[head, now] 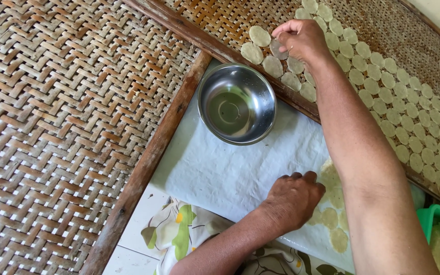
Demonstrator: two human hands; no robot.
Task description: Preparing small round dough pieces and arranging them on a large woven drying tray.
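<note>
Head view, near to far: left hand (294,196) pressed flat, fingers curled, on white cloth (230,173) w/ pale discs (330,218) beside it, gripping nothing; steel bowl (236,103) beyond; right hand (301,39) pinching one thin disc (278,49) over woven tray (408,46); best laid flat, just beside neighbours w/o overlap.
</note>
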